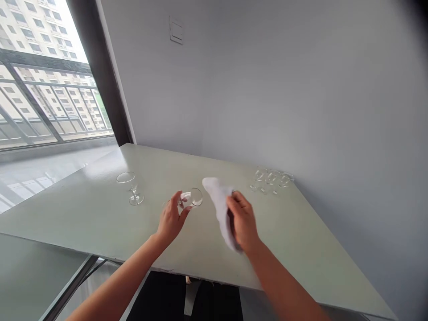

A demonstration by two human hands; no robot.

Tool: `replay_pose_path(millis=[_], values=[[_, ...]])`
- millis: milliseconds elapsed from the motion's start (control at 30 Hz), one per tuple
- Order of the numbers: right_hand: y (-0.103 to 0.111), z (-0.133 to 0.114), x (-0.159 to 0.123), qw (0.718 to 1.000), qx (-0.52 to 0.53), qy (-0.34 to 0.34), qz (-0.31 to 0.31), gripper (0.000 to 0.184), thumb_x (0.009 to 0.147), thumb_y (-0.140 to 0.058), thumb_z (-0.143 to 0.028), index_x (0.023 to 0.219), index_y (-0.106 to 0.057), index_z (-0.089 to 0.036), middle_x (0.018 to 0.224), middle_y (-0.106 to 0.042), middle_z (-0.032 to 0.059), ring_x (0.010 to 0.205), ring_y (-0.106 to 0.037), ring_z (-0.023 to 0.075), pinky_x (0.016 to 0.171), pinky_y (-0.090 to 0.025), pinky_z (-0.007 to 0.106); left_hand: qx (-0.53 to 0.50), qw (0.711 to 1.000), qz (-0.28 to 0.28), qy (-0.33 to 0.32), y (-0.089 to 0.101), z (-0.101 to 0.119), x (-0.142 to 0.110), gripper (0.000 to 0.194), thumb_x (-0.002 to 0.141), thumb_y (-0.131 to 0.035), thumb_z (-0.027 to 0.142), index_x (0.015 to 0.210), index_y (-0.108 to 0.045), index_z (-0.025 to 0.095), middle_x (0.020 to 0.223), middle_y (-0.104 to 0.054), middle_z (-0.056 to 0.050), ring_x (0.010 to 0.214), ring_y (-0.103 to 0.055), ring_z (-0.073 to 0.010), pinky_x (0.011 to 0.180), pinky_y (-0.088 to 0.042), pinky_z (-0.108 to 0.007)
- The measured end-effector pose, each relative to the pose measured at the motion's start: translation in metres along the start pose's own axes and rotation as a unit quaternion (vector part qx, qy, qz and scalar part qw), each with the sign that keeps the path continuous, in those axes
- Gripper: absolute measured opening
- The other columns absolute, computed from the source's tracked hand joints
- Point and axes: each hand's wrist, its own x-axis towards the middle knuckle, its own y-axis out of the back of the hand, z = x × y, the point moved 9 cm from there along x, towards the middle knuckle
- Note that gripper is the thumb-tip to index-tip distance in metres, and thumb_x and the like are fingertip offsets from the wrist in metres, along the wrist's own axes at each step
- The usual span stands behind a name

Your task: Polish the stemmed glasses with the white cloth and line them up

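Pale green tabletop [83,218] spans the lower frame; mid-frame, the left hand [171,218] curls around a tipped glass [195,197], rim turned toward the right hand [243,220], whose half-closed fingers bunch a white cloth [219,207] just beside it.

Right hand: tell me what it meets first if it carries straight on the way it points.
The way looks free, though depth is hard to judge: the right hand, holding a white cloth, points between the glass in the left hand and the group of stemmed glasses, towards the grey wall.
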Motion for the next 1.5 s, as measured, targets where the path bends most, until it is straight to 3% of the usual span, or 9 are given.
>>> replay_pose_path(millis=[267,400,600,767,933,1100,1200,1367,1500], values=[[-0.042,0.013,-0.023,0.892,-0.363,0.152,-0.222,0.035,0.083,-0.054,-0.028,0.117,-0.059,-0.024,0.098,-0.066,0.0072,0.101,-0.050,0.0250,0.087,-0.044,0.041,0.091,0.958,-0.107,-0.251,-0.021,0.058,0.004,0.035,0.087,-0.046,0.024,0.121,-0.039,0.017,0.094,-0.064,-0.008,0.082,-0.060,-0.0200,0.075,-0.045,-0.034],[-0.036,0.063,-0.019,0.947,-0.160,-0.025,-0.277,0.035,0.081,-0.056,-0.037,0.113,-0.063,-0.024,0.086,-0.066,0.0023,0.070,-0.058,0.0159,0.064,-0.052,0.031,0.119,0.926,-0.165,-0.317,-0.034,0.072,-0.005,0.041,0.085,-0.047,0.016,0.125,-0.038,0.015,0.098,-0.064,-0.009,0.090,-0.059,-0.0213,0.077,-0.045,-0.034],[-0.020,0.101,-0.008,0.958,0.139,-0.185,-0.169,0.034,0.073,-0.065,-0.046,0.086,-0.065,-0.015,0.062,-0.060,0.0002,0.050,-0.054,0.0123,0.041,-0.045,0.024,0.193,0.918,-0.124,-0.322,-0.025,0.081,0.008,0.031,0.087,-0.049,0.025,0.117,-0.052,0.022,0.090,-0.065,-0.007,0.097,-0.058,-0.0222,0.101,-0.027,-0.046],[-0.021,0.069,-0.016,0.953,-0.017,-0.075,-0.292,0.025,0.076,-0.066,-0.036,0.092,-0.068,-0.018,0.071,-0.064,0.0014,0.064,-0.059,0.0150,0.061,-0.049,0.029,0.057,0.915,-0.335,-0.216,-0.038,0.062,0.015,0.029,0.085,-0.049,0.046,0.095,-0.062,0.022,0.065,-0.062,-0.002,0.066,-0.059,-0.0161,0.071,-0.042,-0.030],[-0.024,0.046,-0.029,0.907,-0.105,-0.015,-0.409,0.019,0.075,-0.067,-0.030,0.090,-0.071,-0.020,0.089,-0.068,0.0029,0.087,-0.061,0.0185,0.077,-0.047,0.032,-0.153,0.742,-0.652,-0.024,-0.058,0.052,-0.028,0.056,0.088,-0.026,0.057,0.078,-0.063,0.016,0.059,-0.060,-0.003,0.052,-0.054,-0.0131,0.050,-0.040,-0.023],[-0.004,0.083,-0.014,0.951,0.066,-0.191,-0.232,0.028,0.068,-0.072,-0.040,0.078,-0.067,-0.014,0.063,-0.064,0.0022,0.052,-0.059,0.0132,0.045,-0.043,0.022,0.052,0.907,-0.364,-0.206,-0.030,0.075,0.015,0.040,0.082,-0.051,0.047,0.113,-0.058,0.023,0.095,-0.065,-0.007,0.088,-0.059,-0.0210,0.077,-0.043,-0.033],[-0.003,0.094,-0.018,0.946,0.148,-0.241,-0.159,0.033,0.068,-0.071,-0.044,0.078,-0.064,-0.013,0.057,-0.062,0.0016,0.047,-0.059,0.0126,0.040,-0.039,0.020,0.149,0.902,-0.273,-0.300,-0.019,0.091,0.013,0.027,0.084,-0.052,0.035,0.104,-0.062,0.020,0.088,-0.064,-0.008,0.088,-0.056,-0.0218,0.080,-0.039,-0.036],[-0.021,0.054,-0.028,0.949,-0.025,-0.076,-0.304,0.021,0.077,-0.065,-0.032,0.091,-0.067,-0.017,0.072,-0.066,0.0017,0.064,-0.064,0.0165,0.058,-0.049,0.028,-0.017,0.910,-0.400,-0.104,-0.029,0.059,0.014,0.028,0.082,-0.052,0.042,0.085,-0.066,0.019,0.063,-0.056,-0.002,0.062,-0.050,-0.0141,0.060,-0.038,-0.027],[-0.017,0.022,-0.026,0.879,-0.270,0.150,-0.364,0.025,0.084,-0.049,-0.016,0.097,-0.069,-0.021,0.092,-0.070,0.0042,0.088,-0.063,0.0192,0.079,-0.047,0.032,-0.279,0.744,-0.591,0.140,-0.053,0.038,-0.019,0.035,0.074,-0.058,0.049,0.077,-0.064,0.015,0.050,-0.048,0.002,0.047,-0.044,-0.0105,0.052,-0.039,-0.026]])
